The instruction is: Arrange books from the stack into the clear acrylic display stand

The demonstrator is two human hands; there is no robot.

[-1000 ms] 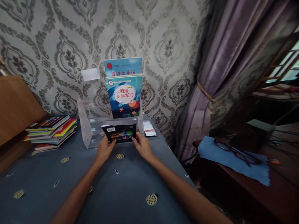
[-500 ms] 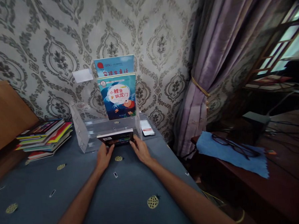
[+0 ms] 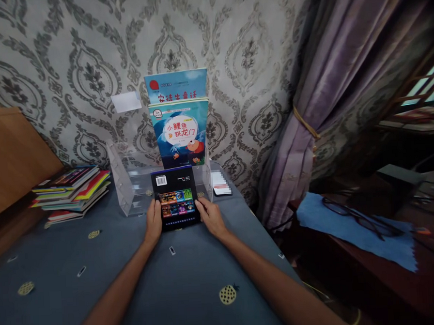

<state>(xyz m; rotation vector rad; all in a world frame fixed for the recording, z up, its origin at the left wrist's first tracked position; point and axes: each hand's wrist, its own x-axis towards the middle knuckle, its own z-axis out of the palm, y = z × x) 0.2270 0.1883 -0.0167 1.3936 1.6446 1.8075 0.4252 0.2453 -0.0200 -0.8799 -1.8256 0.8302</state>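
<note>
A thin black book (image 3: 177, 197) with a barcode and rows of small colourful pictures is held tilted, that face toward me. My left hand (image 3: 154, 221) grips its left edge, and my right hand (image 3: 209, 216) pinches its lower right edge. Directly behind it stands a clear acrylic book rack (image 3: 121, 182) with stepped tiers. In the rack's upper tiers a blue book with a fish on its cover (image 3: 181, 135) leans in front of a taller light-blue book (image 3: 176, 81), whose lower part is hidden.
Several books lie in an untidy stack (image 3: 73, 192) on the left of the dark patterned tablecloth (image 3: 128, 264). A phone (image 3: 221, 182) rests right of the rack. Glasses (image 3: 361, 215) lie on a blue cloth (image 3: 325, 220) on another table. A purple curtain (image 3: 326, 103) hangs nearby.
Both hands have tipped the black book up from nearly edge-on, so its picture-covered face now shows. The whole view has shifted slightly.
</note>
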